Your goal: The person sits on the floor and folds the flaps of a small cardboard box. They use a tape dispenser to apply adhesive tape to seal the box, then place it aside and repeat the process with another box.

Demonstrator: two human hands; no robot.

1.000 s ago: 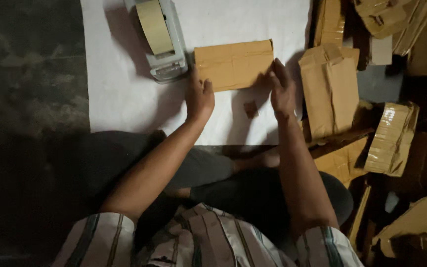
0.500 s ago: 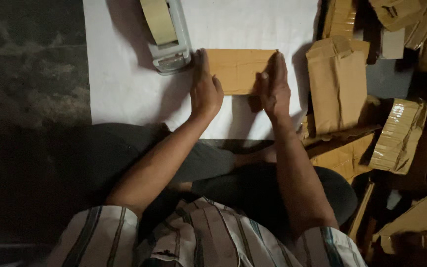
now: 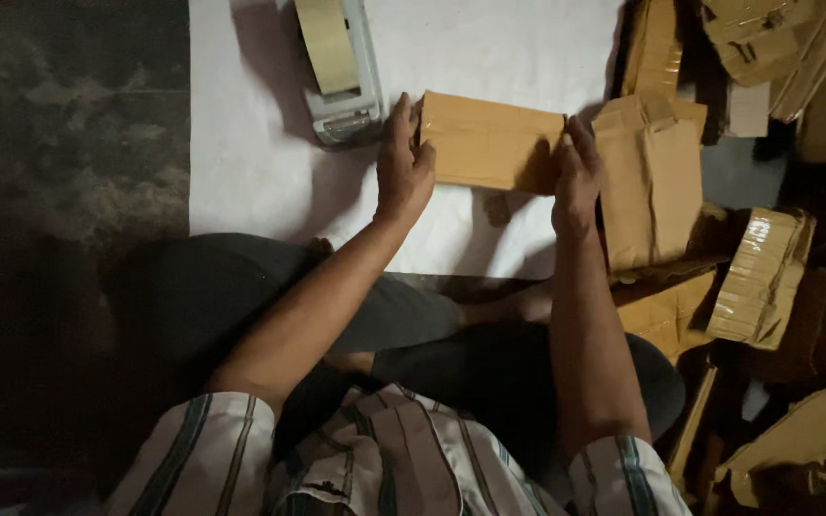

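A flat rectangular parcel wrapped in brown paper (image 3: 489, 143) is held at both ends on a white sheet (image 3: 260, 162) spread over the floor; since a second ago the parcel has been turned square and drawn between the two hands, so that it now appears to be steadied rather than repositioned; the left hand (image 3: 403, 162) is pressed against the parcel's left edge with fingers half open and thumb on the near face; the right hand (image 3: 576, 172) is laid over the parcel's right end, fingers curled down on it; just left of the parcel, touching the left hand's fingertips, a grey tape dispenser with a roll of tan tape (image 3: 336, 67) is stood; just right of the parcel, more brown-wrapped parcels (image 3: 652, 182) are piled, some glossy with tape; a small brown scrap (image 3: 497, 205) is seen on the sheet just below the parcel; beyond the sheet, left of the parcel, a dark mottled floor (image 3: 69, 143) is shown; the room is dimly lit.
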